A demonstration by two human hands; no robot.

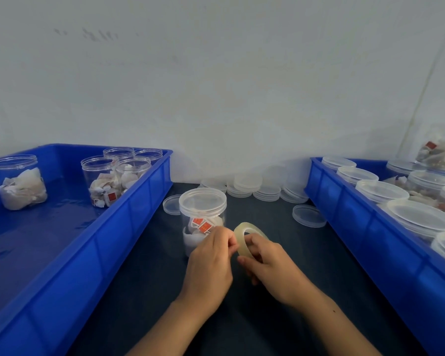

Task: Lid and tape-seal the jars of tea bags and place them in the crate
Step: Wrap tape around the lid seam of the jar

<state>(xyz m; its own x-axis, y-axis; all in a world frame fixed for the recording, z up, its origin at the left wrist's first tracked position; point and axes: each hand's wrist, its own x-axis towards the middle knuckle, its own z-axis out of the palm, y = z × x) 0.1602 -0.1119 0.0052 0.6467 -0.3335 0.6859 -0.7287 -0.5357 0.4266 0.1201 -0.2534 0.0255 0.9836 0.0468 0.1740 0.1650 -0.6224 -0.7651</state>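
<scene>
Both forearms are extended forward. The tape roll is gripped by the right hand; its edge is pinched by the left hand, beside the lidded jar.

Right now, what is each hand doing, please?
Left hand: fingers pinching at the tape roll, probably its loose end.
Right hand: holding the tape roll.

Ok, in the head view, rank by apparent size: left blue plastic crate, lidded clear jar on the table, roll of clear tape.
1. Left blue plastic crate
2. Lidded clear jar
3. Roll of clear tape, although it sits nearer the camera
</scene>
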